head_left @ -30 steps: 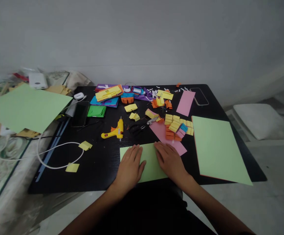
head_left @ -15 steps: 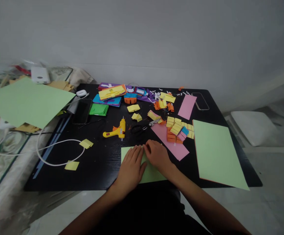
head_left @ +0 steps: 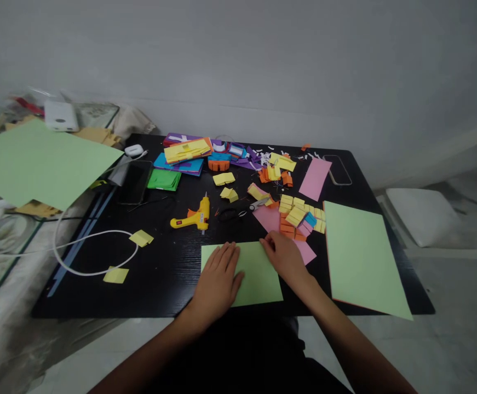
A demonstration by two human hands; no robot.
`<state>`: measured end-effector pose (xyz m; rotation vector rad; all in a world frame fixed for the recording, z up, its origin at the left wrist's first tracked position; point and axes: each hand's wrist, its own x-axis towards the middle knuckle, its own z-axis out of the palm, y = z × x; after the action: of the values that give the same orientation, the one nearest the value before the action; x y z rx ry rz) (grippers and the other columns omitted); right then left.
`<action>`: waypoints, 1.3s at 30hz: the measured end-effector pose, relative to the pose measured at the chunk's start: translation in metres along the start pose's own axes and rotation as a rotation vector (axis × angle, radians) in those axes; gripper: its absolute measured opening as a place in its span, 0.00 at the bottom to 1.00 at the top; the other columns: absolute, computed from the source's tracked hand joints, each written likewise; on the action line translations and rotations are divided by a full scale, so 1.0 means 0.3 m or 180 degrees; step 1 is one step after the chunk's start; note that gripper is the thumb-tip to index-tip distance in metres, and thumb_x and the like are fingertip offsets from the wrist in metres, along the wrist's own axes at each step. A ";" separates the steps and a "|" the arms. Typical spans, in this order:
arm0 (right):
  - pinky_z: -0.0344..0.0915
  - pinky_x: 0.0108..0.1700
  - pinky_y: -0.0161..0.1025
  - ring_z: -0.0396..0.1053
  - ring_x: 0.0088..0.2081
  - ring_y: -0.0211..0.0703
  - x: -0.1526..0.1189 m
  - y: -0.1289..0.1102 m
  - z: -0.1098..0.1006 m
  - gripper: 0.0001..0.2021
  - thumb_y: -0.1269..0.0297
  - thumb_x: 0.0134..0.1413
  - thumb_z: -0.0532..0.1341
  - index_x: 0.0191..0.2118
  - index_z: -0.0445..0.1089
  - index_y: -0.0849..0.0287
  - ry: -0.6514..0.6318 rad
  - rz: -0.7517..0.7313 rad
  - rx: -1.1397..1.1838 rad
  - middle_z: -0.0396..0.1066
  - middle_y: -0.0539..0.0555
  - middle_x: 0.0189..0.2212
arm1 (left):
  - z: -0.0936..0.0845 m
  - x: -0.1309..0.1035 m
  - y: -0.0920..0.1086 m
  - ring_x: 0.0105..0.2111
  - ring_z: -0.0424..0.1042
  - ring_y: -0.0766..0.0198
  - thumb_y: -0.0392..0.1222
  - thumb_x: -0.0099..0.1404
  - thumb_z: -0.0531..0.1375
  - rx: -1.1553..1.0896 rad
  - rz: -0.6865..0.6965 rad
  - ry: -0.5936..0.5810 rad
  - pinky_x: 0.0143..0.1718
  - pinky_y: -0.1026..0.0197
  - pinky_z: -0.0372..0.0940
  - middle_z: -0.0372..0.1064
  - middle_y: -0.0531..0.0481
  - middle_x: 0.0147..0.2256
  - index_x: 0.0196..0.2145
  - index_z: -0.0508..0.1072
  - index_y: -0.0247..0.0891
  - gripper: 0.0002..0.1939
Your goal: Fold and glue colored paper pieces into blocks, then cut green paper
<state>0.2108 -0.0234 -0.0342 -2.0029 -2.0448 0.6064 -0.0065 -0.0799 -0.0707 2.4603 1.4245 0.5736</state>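
Note:
A light green sheet of paper [head_left: 257, 276] lies at the table's near edge, in front of my body. My left hand [head_left: 217, 276] rests flat on its left part, fingers stretched toward the far edge. At the far right corner is my right hand [head_left: 283, 253], its fingers curled and pressed together on the paper's edge; the fingertips are partly hidden. Just beyond the sheet lie black-handled scissors [head_left: 229, 214] and a yellow glue gun [head_left: 195, 216].
Folded yellow paper pieces [head_left: 296, 210] lie over a pink sheet [head_left: 307, 251]. More green paper [head_left: 363, 254] sits at the right. A white cable [head_left: 94, 273] loops at left beside yellow slips [head_left: 116, 274]. Coloured paper stacks [head_left: 187, 153] and a phone [head_left: 134, 183] are farther back.
My right hand has slid right along the paper's far edge, from beside my left hand to the corner. My left hand stays on the sheet. The view has shifted slightly.

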 end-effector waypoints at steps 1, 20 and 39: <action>0.57 0.34 0.40 0.72 0.32 0.49 -0.002 0.010 -0.007 0.10 0.61 0.69 0.59 0.34 0.68 0.56 0.0008 0.0035 -0.0033 0.74 0.54 0.29 | -0.001 0.000 0.000 0.68 0.64 0.44 0.45 0.76 0.54 0.0006 0.0003 -0.0004 0.68 0.39 0.61 0.65 0.34 0.67 0.67 0.64 0.32 0.26; 0.69 0.43 0.44 0.73 0.39 0.50 -0.124 0.000 0.058 0.04 0.69 0.67 0.61 0.38 0.71 0.57 0.0288 -0.0614 0.0379 0.74 0.55 0.36 | -0.103 0.042 -0.024 0.48 0.73 0.51 0.37 0.73 0.58 -0.0452 -0.0142 0.0096 0.51 0.47 0.70 0.74 0.42 0.46 0.46 0.74 0.38 0.07; 0.64 0.42 0.44 0.73 0.39 0.50 -0.125 0.011 0.051 0.06 0.69 0.64 0.68 0.36 0.71 0.57 0.0245 -0.0608 0.0386 0.76 0.53 0.34 | -0.070 0.209 0.038 0.34 0.74 0.55 0.39 0.74 0.57 0.0370 -0.0730 -0.0697 0.35 0.57 0.60 0.75 0.48 0.30 0.30 0.71 0.41 0.12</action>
<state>0.2092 -0.0627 -0.0444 -1.7131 -2.0694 0.5895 0.0211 -0.0309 -0.0339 2.3124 1.6562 0.1722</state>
